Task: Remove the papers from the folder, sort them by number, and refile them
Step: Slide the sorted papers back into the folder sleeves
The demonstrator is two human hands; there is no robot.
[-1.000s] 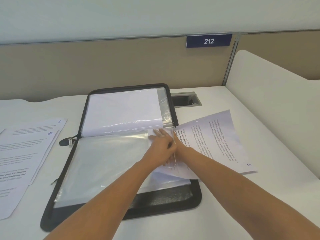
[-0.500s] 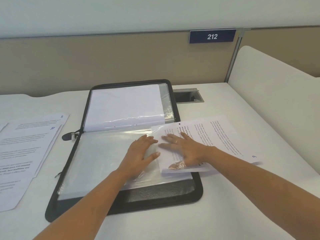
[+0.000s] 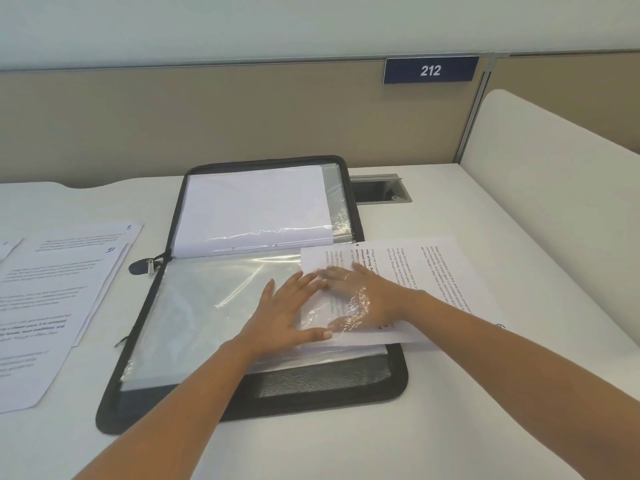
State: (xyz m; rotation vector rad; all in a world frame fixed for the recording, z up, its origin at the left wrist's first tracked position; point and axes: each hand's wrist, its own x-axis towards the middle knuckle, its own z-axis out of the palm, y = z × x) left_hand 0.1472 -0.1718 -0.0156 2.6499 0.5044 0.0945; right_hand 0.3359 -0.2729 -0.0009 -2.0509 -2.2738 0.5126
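A black zip folder [image 3: 311,386] lies open on the white desk, with clear plastic sleeves [image 3: 207,306] in it. The far half holds a sleeve with a blank white sheet [image 3: 252,209]. A printed paper [image 3: 426,271] sticks out to the right from the near sleeve's open side. My left hand [image 3: 287,313] presses flat on top of the sleeve. My right hand [image 3: 360,296] lies flat on the paper, its fingers and palm under the clear plastic.
Several numbered printed papers [image 3: 52,296] lie spread at the left on the desk [image 3: 485,410]. A grey cable hatch [image 3: 381,188] sits behind the folder. A beige partition with a blue sign "212" [image 3: 430,70] runs along the back, and a white divider [image 3: 561,188] stands at the right.
My hands have moved from bunched together at the sleeve's opening to lying flat and apart. The printed paper has slid leftward, further into the sleeve.
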